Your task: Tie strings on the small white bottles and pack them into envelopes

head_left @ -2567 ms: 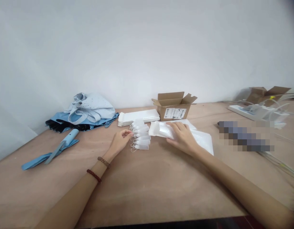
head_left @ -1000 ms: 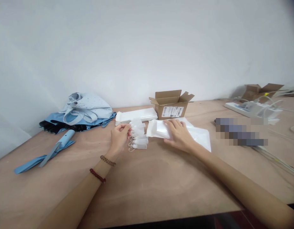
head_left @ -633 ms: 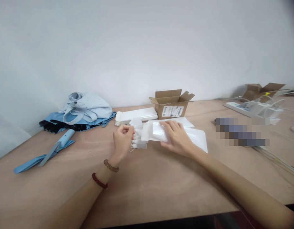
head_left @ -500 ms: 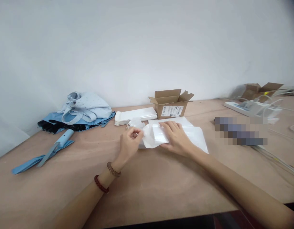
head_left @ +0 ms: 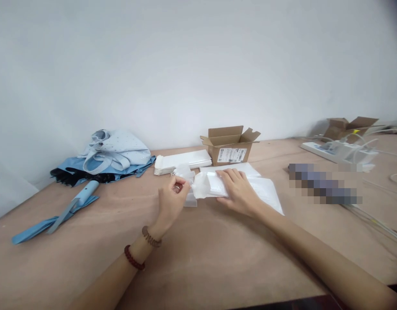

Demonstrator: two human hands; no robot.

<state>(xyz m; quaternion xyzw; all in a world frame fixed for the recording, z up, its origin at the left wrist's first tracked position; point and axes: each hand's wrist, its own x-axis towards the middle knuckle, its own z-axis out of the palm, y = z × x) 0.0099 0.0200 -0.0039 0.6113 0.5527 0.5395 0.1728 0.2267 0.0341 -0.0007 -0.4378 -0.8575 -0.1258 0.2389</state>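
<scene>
My right hand (head_left: pixel 238 189) grips a white plastic packet (head_left: pixel 214 184) from its right side, fingers over the top and thumb along the near edge. A loose, translucent flap (head_left: pixel 201 186) sticks out of the packet's left end. Close to that flap, my left hand (head_left: pixel 173 197) is pinched, thumb against forefinger; whatever lies between the fingertips is too thin to make out. Small clear plastic pieces (head_left: pixel 191 201) lie behind and below the left fingers. Beneath and beyond my right hand are flat white plastic bags (head_left: pixel 267 196).
Behind the hands sit a stack of white flat packs (head_left: pixel 185 160) and an open cardboard box (head_left: pixel 230 150). Left are a folded blue umbrella (head_left: pixel 87 191) and a pale fabric bag (head_left: pixel 121 148). A power strip (head_left: pixel 324 151), cables and another box (head_left: pixel 343 127) stand at right.
My left hand has drawn slightly left, away from the packet's flap, still pinched. The right hand keeps its grip. The whole view has shifted a little.
</scene>
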